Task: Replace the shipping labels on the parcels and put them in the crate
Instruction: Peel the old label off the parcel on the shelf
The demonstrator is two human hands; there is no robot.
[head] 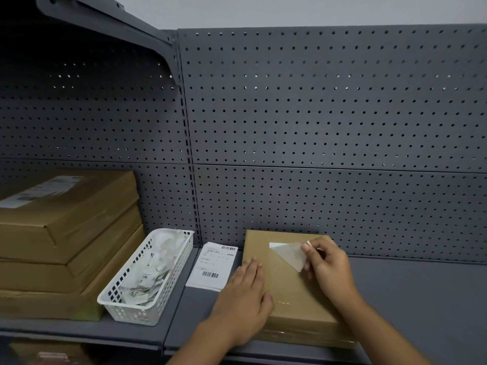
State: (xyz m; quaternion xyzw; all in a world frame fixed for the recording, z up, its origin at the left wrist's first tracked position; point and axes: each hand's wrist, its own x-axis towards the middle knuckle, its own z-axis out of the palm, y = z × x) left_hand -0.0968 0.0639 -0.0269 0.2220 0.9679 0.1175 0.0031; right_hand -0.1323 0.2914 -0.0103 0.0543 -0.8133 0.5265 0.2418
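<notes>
Peeling is the step in hand: the right hand (328,267) pinches a corner of the old label (291,252) between thumb and fingertips. That corner is folded back toward the person, so the label's dull underside faces up. A strip of white at the far edge appears to be the part not yet lifted.

The parcel (292,293), a flat brown box, lies on the grey shelf (421,299) close to the pegboard (316,101) behind it. The left hand (245,293) lies flat on the parcel's near left part with the fingers straight. It is probably pressing down so the box does not lift or slide while the glue gives way. The two hands are apart, one at each side of the lid.

Just left of the parcel lie the new labels (210,264), printed side up, within easy reach for the next step. Beyond them a white basket (126,309) holds crumpled paper scraps, likely waste from labelling, so the peeled label may belong there. Further left, more boxes (66,233) are stacked, the top one bearing a label. I cannot pick out the crate in this view.
</notes>
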